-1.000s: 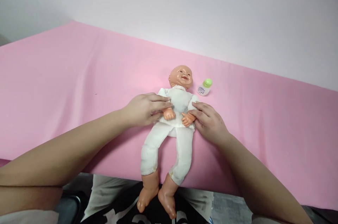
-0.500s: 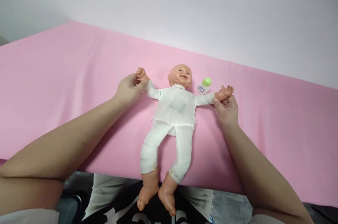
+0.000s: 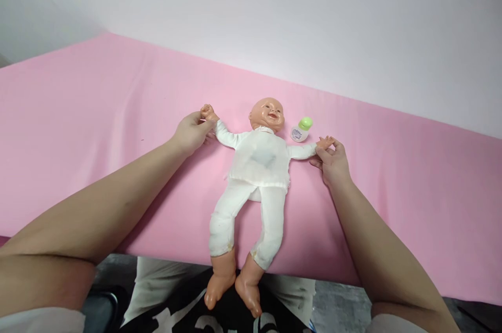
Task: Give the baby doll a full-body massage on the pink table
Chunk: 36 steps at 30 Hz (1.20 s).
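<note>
Doll: one piece, baby figure, lying face up at the centre of the frame on a pink sheet; bald plastic head toward the top of the frame, legs toward the bottom. Dress: white cloth top and trousers, with a faint grey patch on the chest. Arms spread straight out to either side. Legs slightly apart, with the bare plastic feet hanging over the near edge of the sheet, at bottom centre. Left hand: left of the doll, fingers closed about the doll's small fist and wrist at the end of the arm stretched toward the upper left. Right hand: right of the doll, fingers pinched narrow on the doll's other plastic hand, with the cloth sleeve running from there back to the shoulder. Both forearms bare, entering from the lower corners of the frame and resting low over the sheet. Bottle: small, white with a green cap and a printed label too small to read, lying on the sheet just right of the doll's head and just above the outstretched arm, near the right hand but apart from it. Sheet: smooth, covering the whole surface and crossing the frame on a slant from upper left to lower right. Wall: plain, pale, filling the top of the frame. Below the sheet's edge: the person's lap in light and dark cloth.
</note>
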Each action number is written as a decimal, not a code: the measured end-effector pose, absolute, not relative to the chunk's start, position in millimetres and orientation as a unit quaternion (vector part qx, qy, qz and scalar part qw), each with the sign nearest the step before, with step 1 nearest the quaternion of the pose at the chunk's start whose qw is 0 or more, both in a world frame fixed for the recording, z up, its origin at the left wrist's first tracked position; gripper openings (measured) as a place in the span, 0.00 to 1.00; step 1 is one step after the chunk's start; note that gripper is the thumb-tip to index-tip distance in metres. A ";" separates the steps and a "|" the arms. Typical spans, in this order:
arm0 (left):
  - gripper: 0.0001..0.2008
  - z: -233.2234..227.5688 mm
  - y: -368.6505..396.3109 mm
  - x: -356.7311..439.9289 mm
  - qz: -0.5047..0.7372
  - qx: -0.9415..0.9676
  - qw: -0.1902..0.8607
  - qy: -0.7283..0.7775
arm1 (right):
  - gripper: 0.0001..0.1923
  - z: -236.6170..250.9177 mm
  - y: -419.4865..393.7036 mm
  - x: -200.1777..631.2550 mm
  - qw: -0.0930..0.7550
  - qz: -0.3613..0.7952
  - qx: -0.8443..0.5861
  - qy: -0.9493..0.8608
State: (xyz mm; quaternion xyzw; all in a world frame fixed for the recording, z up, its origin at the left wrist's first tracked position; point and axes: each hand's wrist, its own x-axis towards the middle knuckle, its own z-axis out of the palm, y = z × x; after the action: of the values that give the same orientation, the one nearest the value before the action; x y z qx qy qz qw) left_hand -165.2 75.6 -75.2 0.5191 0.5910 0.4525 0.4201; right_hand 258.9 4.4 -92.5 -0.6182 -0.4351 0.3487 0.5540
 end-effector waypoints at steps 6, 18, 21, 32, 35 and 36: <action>0.16 -56.6 30.2 -145.8 0.431 0.698 0.268 0.505 | 0.39 -75.5 -30.7 221.4 0.503 0.094 -0.555 -0.656; 0.18 -57.7 10.0 -131.4 0.326 0.892 0.141 0.280 | 0.19 -68.7 -44.7 193.8 0.360 -0.043 -0.384 -0.849; 0.17 -55.1 11.8 -133.2 0.343 0.870 0.145 0.324 | 0.20 -72.3 -41.2 202.0 0.382 0.020 -0.453 -0.805; 0.12 -68.1 70.3 -159.7 0.463 0.475 0.410 0.626 | 0.33 -91.8 5.1 271.0 0.567 0.345 -0.614 -0.427; 0.11 -68.5 80.7 -164.7 0.437 0.432 0.482 0.625 | 0.29 -89.7 10.1 274.8 0.545 0.399 -0.636 -0.373; 0.12 -68.1 81.8 -165.3 0.435 0.430 0.501 0.612 | 0.28 -89.0 11.0 275.1 0.540 0.411 -0.635 -0.369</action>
State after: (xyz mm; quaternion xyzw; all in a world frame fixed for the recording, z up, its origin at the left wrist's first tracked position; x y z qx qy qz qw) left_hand -165.3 81.8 -68.1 0.4298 0.6122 0.4353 0.5009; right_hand 275.1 11.0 -89.0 -0.6348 -0.3689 0.4110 0.5404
